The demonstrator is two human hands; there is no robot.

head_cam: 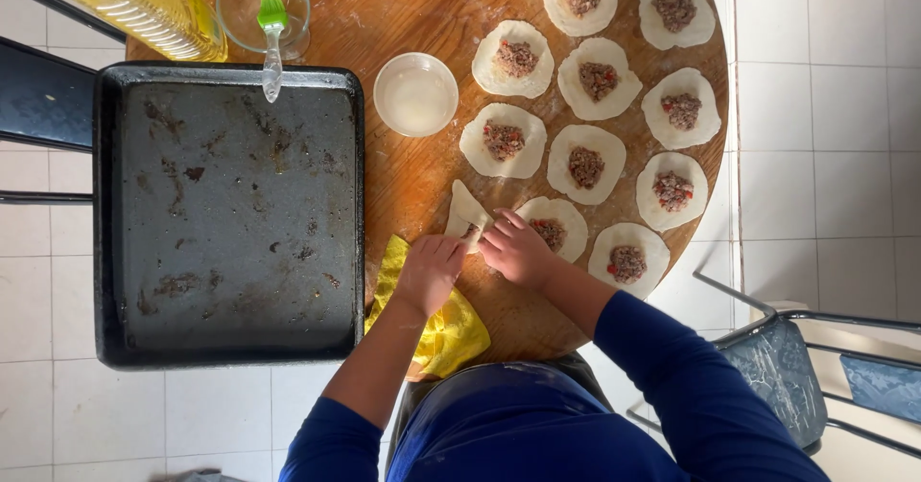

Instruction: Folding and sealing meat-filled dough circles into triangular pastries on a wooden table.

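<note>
A folded dough round [467, 215] is pinched shut by the left hand [429, 271] and right hand [516, 247], on the round wooden table [422, 180] beside the dark baking tray [230, 213]; a yellow cloth [446, 333] is underneath the left wrist.

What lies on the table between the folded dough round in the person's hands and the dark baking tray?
Nothing visible blocks it. The folded dough round, pinched by the left hand and right hand, lies beside the baking tray. Only bare wooden table and a corner of yellow cloth lie between.
</note>
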